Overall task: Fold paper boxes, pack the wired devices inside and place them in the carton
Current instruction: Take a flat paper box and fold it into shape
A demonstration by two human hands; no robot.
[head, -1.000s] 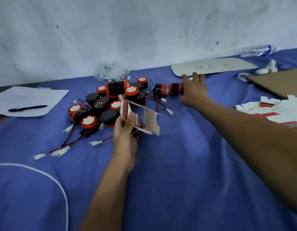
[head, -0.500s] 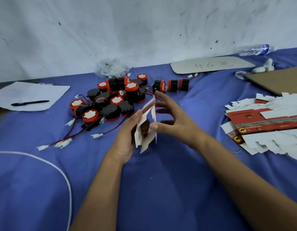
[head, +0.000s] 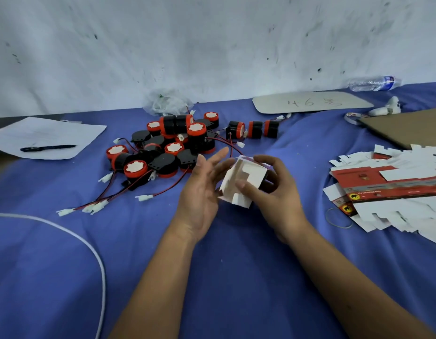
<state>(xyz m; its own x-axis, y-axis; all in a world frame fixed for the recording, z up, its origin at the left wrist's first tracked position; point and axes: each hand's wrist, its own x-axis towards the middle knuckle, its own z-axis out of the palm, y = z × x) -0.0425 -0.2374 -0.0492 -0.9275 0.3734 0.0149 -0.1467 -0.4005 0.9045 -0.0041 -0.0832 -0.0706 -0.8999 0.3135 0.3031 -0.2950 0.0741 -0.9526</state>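
Box (head: 241,181) blank, flat half a second ago, now stands squared between both hands: right hand (head: 273,192) grips it, left hand (head: 202,192) open, steadying; flaps need tucking.

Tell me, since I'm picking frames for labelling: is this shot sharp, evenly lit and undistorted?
Head view: soft, even light with faint shadows and no glare; the paper box between the left hand and right hand is slightly soft; wide-angle distortion bows the table edge against the wall.
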